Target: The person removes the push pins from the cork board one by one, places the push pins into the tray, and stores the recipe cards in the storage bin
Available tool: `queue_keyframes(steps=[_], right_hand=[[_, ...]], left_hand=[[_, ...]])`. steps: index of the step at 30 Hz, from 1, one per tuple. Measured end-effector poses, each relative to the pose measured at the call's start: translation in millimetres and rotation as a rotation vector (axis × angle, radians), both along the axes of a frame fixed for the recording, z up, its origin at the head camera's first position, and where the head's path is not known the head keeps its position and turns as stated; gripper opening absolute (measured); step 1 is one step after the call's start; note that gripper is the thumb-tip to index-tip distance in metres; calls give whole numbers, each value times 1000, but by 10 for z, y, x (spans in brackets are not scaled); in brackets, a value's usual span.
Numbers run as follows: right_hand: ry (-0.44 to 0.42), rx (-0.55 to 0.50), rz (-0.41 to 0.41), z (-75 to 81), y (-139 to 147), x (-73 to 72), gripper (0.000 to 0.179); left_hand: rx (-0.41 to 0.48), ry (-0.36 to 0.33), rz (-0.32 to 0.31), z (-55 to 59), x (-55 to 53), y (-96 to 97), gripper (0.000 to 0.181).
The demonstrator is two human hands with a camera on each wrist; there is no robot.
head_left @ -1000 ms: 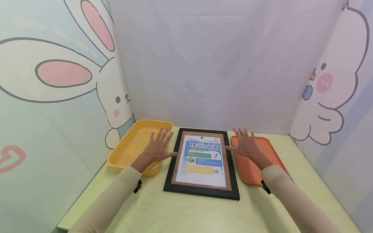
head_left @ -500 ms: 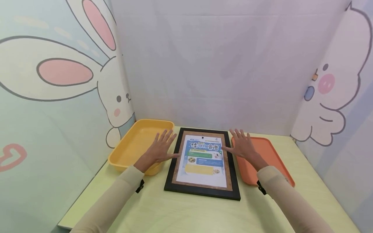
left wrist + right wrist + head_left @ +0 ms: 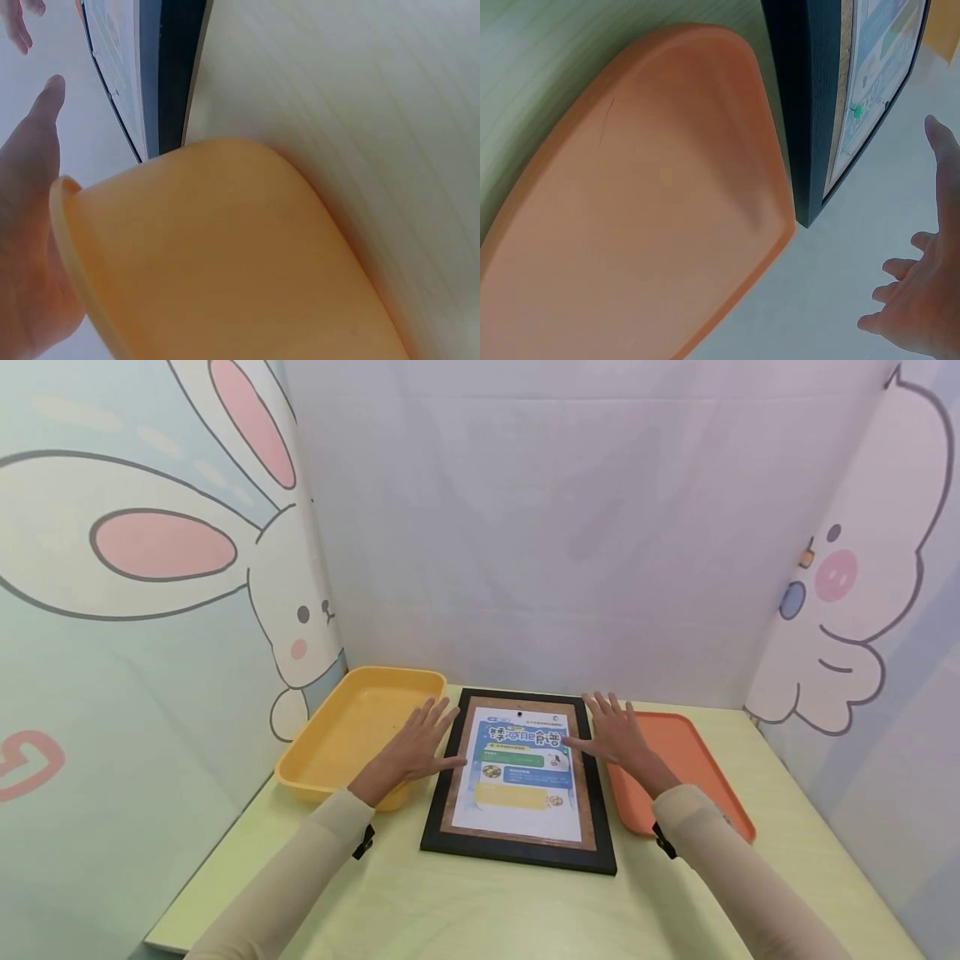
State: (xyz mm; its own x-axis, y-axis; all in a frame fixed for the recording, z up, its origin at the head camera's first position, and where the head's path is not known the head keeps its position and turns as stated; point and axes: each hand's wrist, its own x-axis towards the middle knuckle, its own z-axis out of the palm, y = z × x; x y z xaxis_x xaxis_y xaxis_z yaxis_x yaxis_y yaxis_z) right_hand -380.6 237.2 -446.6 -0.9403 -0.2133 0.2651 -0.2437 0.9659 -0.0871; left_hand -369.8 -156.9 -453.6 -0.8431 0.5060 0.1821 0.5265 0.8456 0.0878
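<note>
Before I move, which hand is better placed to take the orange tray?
Probably the right hand: it is close to the orange tray, while the left hand is across the black frame, by the yellow tub.

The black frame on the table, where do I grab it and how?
Probably best by the near corners of the black frame, left hand on one, right hand on the other, coming from the near side. It lies flat, its border is thick, and its near end sticks out past the yellow bin and orange tray beside it.
</note>
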Motion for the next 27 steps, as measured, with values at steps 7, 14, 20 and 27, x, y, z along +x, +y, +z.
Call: queue_keyframes(steps=[7, 14, 20, 27], right_hand=[[-8, -1, 7, -29, 14, -27, 107], [-19, -14, 12, -46, 28, -34, 108], [-16, -44, 16, -43, 10, -37, 106], [-39, -74, 27, -87, -36, -49, 108]], left_hand=[[10, -17, -3, -13, 26, 63, 100], [40, -52, 17, -41, 26, 156, 100], [22, -100, 42, -66, 10, 211, 100], [30, -116, 45, -105, 11, 223, 101]])
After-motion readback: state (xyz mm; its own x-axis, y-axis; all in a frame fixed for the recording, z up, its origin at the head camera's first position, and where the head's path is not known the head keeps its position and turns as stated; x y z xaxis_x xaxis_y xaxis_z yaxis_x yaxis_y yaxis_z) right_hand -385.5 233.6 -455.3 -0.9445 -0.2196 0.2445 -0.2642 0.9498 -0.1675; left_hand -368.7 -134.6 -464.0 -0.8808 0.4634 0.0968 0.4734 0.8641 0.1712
